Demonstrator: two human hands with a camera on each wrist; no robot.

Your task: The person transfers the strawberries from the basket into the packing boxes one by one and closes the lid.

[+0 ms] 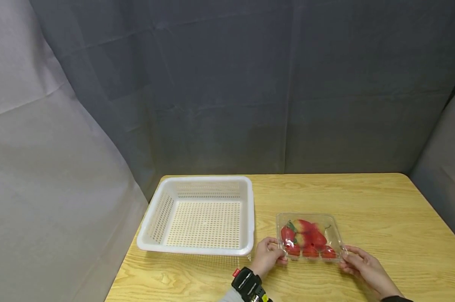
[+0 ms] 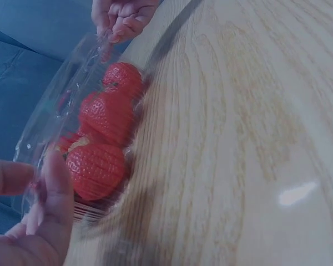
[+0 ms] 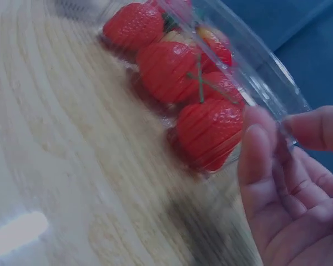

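Nearest the head camera, at the table's (image 1: 382,209) front edge, a clear plastic clamshell of strawberries (image 1: 309,237) is pinched at its near corners by the left hand (image 1: 267,256) and the right hand (image 1: 361,262); a white perforated basket (image 1: 202,216) stands just beside it at nine o'clock. From the left wrist, the left hand's (image 2: 36,221) thumb and fingers are seen closed on the thin lid rim of the clamshell (image 2: 94,138), with the right hand (image 2: 122,16) gripping at twelve o'clock. From the right wrist, the right hand (image 3: 286,188) is seen pinching the clamshell's (image 3: 211,83) rim too. Judged from these grips, the flimsy rim could flex or pop open, and fruit could be spilled if it is lifted unevenly.
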